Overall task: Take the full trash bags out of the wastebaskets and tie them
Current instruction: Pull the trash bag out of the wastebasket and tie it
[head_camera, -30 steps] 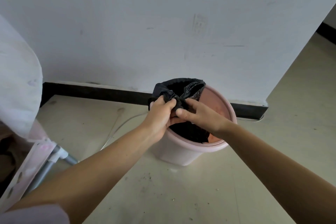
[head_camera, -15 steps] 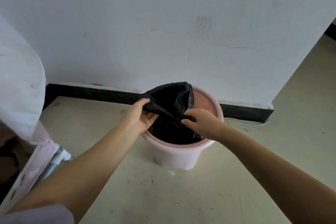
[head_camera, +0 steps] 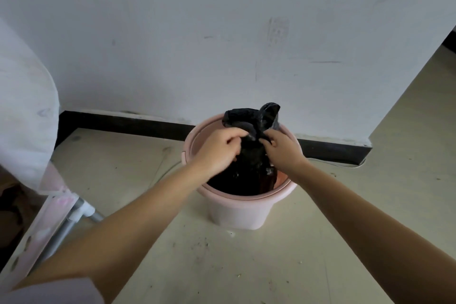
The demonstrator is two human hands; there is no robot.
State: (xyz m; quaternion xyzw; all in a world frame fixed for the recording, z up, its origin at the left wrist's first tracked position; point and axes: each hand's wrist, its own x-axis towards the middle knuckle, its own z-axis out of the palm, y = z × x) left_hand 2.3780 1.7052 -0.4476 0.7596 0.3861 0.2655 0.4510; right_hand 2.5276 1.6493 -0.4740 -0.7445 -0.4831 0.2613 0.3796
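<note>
Head view: black trash bag (head_camera: 249,165) in pink wastebasket (head_camera: 237,212), L hand (head_camera: 219,149) & R hand (head_camera: 281,148) fingers gripping its top

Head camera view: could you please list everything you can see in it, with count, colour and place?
trash bag: one, black, inside the wastebasket, its gathered top sticking up above the rim
wastebasket: one, pink, on the floor by the wall
wall: one, white, scuffed, with a black baseboard at its foot
floor: beige, speckled with bits of dirt
cable: one, white, on the floor left of the wastebasket
frame: one, pink, with grey tube, lower left
cloth: one, whitish, far left
left hand: grips the bag's top
right hand: grips the bag's top
</note>
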